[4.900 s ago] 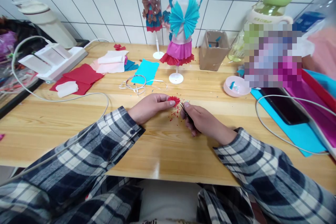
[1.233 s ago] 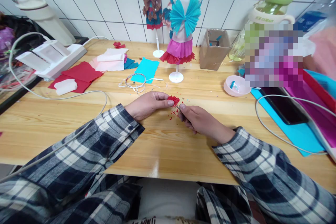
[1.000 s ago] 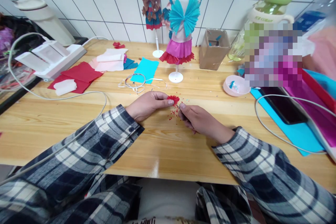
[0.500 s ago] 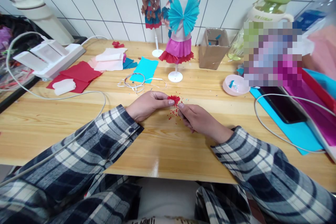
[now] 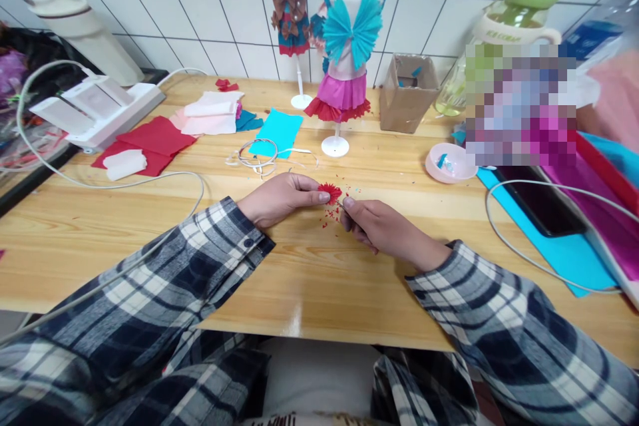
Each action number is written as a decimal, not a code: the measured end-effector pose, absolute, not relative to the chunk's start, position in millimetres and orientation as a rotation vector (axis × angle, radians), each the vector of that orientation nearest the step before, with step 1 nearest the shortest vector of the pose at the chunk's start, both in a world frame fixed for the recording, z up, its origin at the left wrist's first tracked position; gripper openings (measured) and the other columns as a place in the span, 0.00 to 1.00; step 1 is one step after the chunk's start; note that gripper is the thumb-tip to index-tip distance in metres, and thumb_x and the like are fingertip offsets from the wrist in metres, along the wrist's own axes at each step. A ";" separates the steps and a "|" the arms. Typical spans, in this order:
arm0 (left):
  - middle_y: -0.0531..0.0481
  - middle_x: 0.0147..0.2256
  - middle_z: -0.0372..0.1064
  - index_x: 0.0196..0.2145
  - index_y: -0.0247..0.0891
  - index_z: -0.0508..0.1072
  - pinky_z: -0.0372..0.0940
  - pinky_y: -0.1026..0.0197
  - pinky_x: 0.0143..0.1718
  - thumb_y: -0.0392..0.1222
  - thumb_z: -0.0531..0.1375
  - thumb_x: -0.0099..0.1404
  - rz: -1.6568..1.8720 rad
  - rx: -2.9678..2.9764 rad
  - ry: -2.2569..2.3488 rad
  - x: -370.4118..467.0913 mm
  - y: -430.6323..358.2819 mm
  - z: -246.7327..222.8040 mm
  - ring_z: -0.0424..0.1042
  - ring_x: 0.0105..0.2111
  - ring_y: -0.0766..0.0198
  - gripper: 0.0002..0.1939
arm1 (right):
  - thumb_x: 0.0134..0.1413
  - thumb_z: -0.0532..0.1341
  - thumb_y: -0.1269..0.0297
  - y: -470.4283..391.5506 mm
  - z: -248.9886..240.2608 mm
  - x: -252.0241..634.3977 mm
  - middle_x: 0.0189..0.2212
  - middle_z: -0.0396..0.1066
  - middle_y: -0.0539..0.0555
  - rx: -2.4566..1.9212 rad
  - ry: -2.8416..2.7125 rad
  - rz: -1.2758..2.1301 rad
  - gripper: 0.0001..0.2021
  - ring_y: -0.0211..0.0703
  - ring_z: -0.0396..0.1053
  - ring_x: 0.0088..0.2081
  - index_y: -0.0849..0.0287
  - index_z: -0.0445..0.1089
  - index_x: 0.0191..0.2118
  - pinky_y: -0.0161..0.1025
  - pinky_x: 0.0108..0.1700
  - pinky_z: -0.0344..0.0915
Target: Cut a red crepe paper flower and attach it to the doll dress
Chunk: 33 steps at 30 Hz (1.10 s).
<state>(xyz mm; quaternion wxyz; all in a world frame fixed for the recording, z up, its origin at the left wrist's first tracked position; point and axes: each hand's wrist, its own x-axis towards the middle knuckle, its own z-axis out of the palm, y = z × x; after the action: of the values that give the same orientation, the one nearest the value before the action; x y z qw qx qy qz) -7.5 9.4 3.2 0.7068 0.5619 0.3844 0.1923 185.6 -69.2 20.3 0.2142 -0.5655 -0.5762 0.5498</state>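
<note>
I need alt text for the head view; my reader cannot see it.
The left hand pinches a spiky red piece; the right hand holds a mostly hidden tool beside it. Red scraps lie on a wooden table, with a dressed mannequin behind.

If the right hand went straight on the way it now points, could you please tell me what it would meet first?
Most likely the spiky red paper pinched in the left hand; the right hand points towards it, though the depth between them is unclear.
</note>
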 end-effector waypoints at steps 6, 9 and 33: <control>0.45 0.35 0.77 0.31 0.35 0.79 0.65 0.58 0.43 0.46 0.67 0.53 0.387 1.298 0.854 -8.4 9.6 4.2 0.74 0.36 0.60 0.12 | 0.63 0.44 0.47 -69.1 19.4 185.5 0.16 0.53 0.44 -1.520 -1.625 1.568 0.24 0.31 0.52 0.18 0.59 0.60 0.25 0.31 0.22 0.52; 0.47 0.35 0.77 0.31 0.36 0.79 0.65 0.58 0.43 0.46 0.67 0.53 0.343 1.334 0.824 -9.2 10.5 5.1 0.73 0.36 0.60 0.11 | 0.63 0.44 0.48 -68.8 19.8 185.1 0.16 0.52 0.44 -1.515 -1.634 1.580 0.23 0.31 0.52 0.18 0.59 0.59 0.24 0.31 0.23 0.52; 0.47 0.34 0.76 0.31 0.36 0.79 0.64 0.59 0.45 0.44 0.67 0.53 0.332 1.355 0.777 -9.5 12.5 6.3 0.73 0.36 0.61 0.10 | 0.62 0.46 0.49 -69.1 18.1 187.4 0.17 0.55 0.45 -1.465 -1.807 1.520 0.23 0.30 0.51 0.18 0.59 0.55 0.21 0.32 0.24 0.51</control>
<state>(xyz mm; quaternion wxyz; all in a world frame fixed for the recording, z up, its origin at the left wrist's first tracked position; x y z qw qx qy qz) -9.5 12.5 6.3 0.6979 0.6078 0.3485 0.1489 187.4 -69.1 18.1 0.1804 -0.5186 -0.6396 0.5380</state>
